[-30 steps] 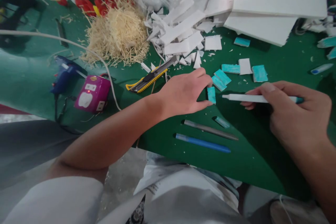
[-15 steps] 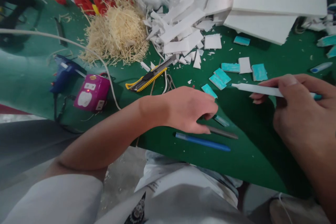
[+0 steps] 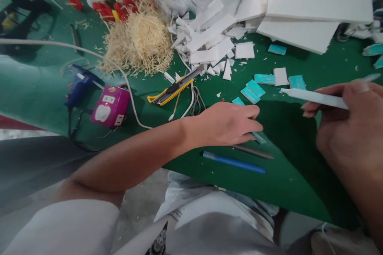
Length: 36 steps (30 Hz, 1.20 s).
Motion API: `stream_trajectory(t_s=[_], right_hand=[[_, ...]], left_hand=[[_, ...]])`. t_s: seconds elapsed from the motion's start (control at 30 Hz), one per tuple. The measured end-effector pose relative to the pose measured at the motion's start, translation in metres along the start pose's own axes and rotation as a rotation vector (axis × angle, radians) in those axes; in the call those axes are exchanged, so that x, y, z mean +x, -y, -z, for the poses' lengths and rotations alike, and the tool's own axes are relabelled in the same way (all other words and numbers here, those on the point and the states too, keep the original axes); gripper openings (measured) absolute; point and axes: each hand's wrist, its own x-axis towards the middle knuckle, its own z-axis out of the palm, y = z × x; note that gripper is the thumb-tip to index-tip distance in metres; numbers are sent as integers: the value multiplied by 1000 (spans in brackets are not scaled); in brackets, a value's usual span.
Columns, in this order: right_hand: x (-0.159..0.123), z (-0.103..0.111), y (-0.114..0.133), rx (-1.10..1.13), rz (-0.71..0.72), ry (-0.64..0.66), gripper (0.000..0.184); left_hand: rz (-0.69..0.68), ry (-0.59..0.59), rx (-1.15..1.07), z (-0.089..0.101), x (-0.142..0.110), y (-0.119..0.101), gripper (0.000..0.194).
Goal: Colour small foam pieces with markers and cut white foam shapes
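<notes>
My left hand is low over the table, its fingers pinched on the end of a clear teal marker cap; the rest of the cap sticks out past the fingertips. My right hand holds a white marker between thumb and fingers, its tip pointing left. Partly behind the left hand lies a teal-painted foam piece. Several more teal foam pieces and a plain white one sit beyond the hands. A grey pen and a blue pen lie nearer me.
A yellow utility knife with its blade out lies left of centre, near white foam scraps. Further left are a wood-shaving heap, a blue glue gun, a magenta power adapter and a white cable. Foam sheets lie at the back.
My left hand let go of a teal foam piece, came nearer me and closed on the marker cap. My right hand moved right and slightly up with the white marker.
</notes>
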Motion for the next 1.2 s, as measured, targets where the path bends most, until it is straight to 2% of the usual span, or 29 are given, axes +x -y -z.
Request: stream_trajectory(t_s=[0.13,0.3,0.4,0.57,0.73,0.87,1.0,1.2], right_hand=[[-1,1,-1,-42,20,24,45],[-1,2,1,-17,14,12,41],[-1,2,3,-50,-21,24,37],[-3,2,5,-61,-51,37,33],[-5,4,3,-68,-59,109,28],[-6,8,2,-156,-49,174,21],[-7,13,1,-136,-55,255,22],[-9,18,-1,-93,-10,364,19]], left_hand=[[54,-96,-43,2,-1,4,26],[294,-379,-267,9,-8,14,17],[388,-459,-333,10,-8,17,13],[394,-471,-374,8,-7,14,13],[358,-515,-396,8,-6,12,13],[386,-517,-461,7,-6,13,14],[445,-523,-691,7,-5,11,13],[526,-524,-1212,8,1,5,17]])
